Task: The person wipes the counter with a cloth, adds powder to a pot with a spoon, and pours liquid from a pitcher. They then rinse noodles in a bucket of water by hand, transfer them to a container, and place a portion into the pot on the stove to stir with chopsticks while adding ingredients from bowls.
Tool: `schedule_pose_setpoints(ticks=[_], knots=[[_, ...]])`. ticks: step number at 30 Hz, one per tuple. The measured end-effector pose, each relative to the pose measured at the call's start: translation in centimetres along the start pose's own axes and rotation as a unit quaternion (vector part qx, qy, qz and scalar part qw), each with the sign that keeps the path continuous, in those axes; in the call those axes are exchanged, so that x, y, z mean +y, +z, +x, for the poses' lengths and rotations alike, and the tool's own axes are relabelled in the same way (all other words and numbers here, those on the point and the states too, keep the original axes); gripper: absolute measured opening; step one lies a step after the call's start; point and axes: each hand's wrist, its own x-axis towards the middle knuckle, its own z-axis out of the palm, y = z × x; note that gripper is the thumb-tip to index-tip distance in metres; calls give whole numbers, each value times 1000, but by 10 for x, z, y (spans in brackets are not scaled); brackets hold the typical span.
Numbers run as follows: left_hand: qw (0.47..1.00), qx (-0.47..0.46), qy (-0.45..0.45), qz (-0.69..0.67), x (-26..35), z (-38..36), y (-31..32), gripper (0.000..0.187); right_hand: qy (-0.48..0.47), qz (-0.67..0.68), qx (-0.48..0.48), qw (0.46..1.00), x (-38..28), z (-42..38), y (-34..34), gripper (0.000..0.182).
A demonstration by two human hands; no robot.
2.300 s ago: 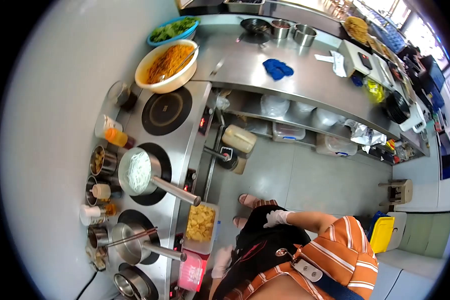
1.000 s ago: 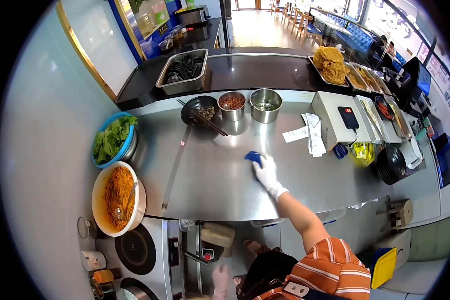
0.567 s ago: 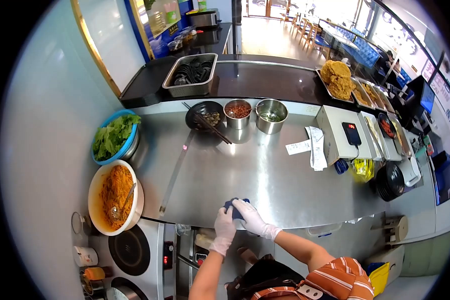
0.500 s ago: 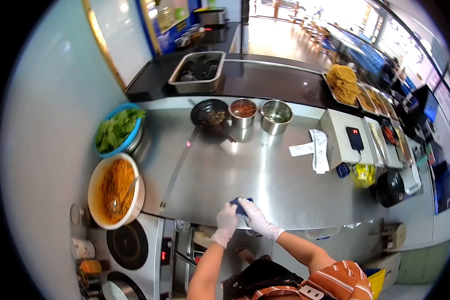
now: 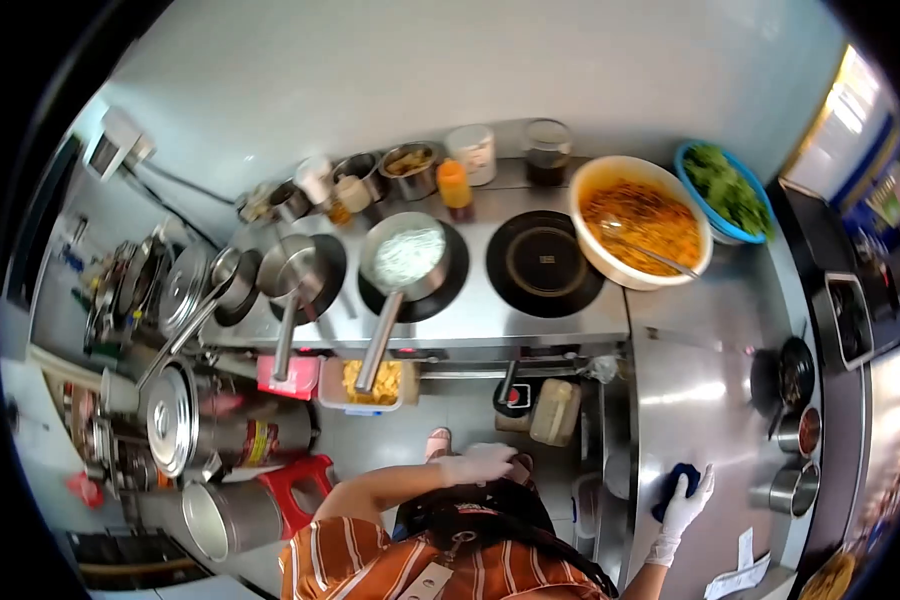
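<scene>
My right hand (image 5: 686,502), in a white glove, grips a dark blue cloth (image 5: 675,488) against the steel counter (image 5: 685,405) at the right. My left hand (image 5: 478,464), gloved too, hovers in front of my body above the floor. It is somewhat blurred, its fingers look stretched out, and nothing shows in it. Ahead is a stove (image 5: 470,335). A pot with whitish contents (image 5: 407,258) stands on one burner and a smaller saucepan (image 5: 292,270) on another.
A white bowl of orange shredded food (image 5: 582,245) and a blue basin of leafy greens (image 5: 683,165) stand at the back right. An orange-capped bottle (image 5: 455,185) is behind the burners. At lower left are a large lidded pot (image 5: 173,420) and a red stool (image 5: 295,495).
My view has swung left from the counter to the stove. My left hand has come away from the blue cloth, while my right hand stays on it at the counter.
</scene>
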Motion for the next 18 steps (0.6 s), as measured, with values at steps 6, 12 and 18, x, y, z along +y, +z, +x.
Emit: schedule_pose_setpoints(ticks=[6,12,18], knots=[[900,291,-325,7,-202,-155,-25,26,-117,160,-98,975,-159,28,96,31],[737,468,-352,-338,-233,-247,-100,25,-396,236,-243,853,-377,-26,207,24],[761,354,-241,-488,-250,-225,-123,27,-680,34,-293,671,-564,-101,351,39]])
